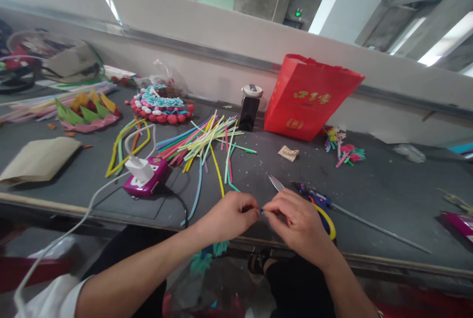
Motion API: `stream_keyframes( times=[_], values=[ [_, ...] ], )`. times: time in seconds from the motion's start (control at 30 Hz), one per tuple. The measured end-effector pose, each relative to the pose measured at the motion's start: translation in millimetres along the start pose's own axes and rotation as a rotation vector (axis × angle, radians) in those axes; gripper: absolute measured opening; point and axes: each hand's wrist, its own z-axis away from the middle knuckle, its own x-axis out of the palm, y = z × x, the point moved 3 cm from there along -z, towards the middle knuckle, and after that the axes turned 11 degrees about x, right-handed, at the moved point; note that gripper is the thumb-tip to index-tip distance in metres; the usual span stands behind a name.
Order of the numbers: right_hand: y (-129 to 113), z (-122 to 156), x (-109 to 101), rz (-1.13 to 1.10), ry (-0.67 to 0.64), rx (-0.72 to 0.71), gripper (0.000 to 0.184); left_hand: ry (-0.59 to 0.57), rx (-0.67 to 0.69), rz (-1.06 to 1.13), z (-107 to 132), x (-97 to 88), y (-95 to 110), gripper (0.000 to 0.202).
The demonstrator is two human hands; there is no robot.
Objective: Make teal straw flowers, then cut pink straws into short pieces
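Observation:
Close to the table's front edge, my left hand is closed in a pinch. Opposite it, my right hand pinches as well, the fingertips almost meeting. Between them is a tiny blue piece, mostly covered by the fingers; its kind is too small to tell. A bit of red-orange shows under my right fingers, unclear. Beyond my right hand lie a scissors blade and a blue glue gun with a long clear glue stick behind it. Yellow handles show beside my right wrist.
Coloured pipe cleaners lie ahead, beside a purple power socket with a trailing white cable. Behind stand a black cup and a red bag. Flowered headbands, a felt crown and a brown envelope are left.

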Motion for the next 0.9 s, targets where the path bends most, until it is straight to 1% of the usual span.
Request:
stream_keyframes(
  times=[0.03, 0.1, 0.17, 0.2, 0.3, 0.43, 0.53, 0.6, 0.7, 0.77, 0.83, 0.9],
  values=[
    [-1, 0, 1, 0.028, 0.030, 0.001, 0.016, 0.034, -0.028, 0.064, 0, 0.1, 1, 0.017],
    [-2, 1, 3, 0.066, 0.097, -0.009, 0.017, 0.093, -0.135, 0.257, 0, 0.7, 1, 0.018],
    [-5, 1, 4, 0.086, 0.164, -0.039, 0.017, 0.128, -0.252, 0.469, 1, 2.2, 1, 0.021],
    [-6, 2, 4, 0.092, 0.196, -0.056, 0.016, 0.136, -0.289, 0.559, 1, 3.1, 2, 0.022],
    [-9, 2, 6, 0.115, 0.262, -0.096, 0.015, 0.142, -0.302, 0.755, 2, 4.9, 3, 0.023],
    [-13, 3, 9, 0.204, 0.282, -0.140, 0.017, 0.183, -0.257, 0.850, 1, 4.1, 0, 0.023],
    [-15, 3, 11, 0.176, 0.279, -0.132, 0.024, 0.220, -0.196, 0.808, 0, 1.1, -2, 0.025],
    [-14, 3, 10, 0.061, 0.300, -0.072, 0.025, 0.237, -0.136, 0.706, -1, -1.3, -2, 0.026],
    [-9, 2, 8, -0.183, 0.303, 0.132, 0.017, 0.238, 0.020, 0.445, -3, -4.1, 0, 0.026],
    [-2, 1, 9, -0.331, 0.263, 0.295, 0.014, 0.229, 0.117, 0.249, -2, -4.7, 3, 0.025],
    [7, 0, 12, -0.462, 0.203, 0.437, 0.019, 0.225, 0.156, 0.096, -1, -4.4, 6, 0.023],
    [17, 0, 17, -0.602, 0.142, 0.550, 0.023, 0.218, 0.154, 0.001, 2, -3.5, 9, 0.022]
  ],
)
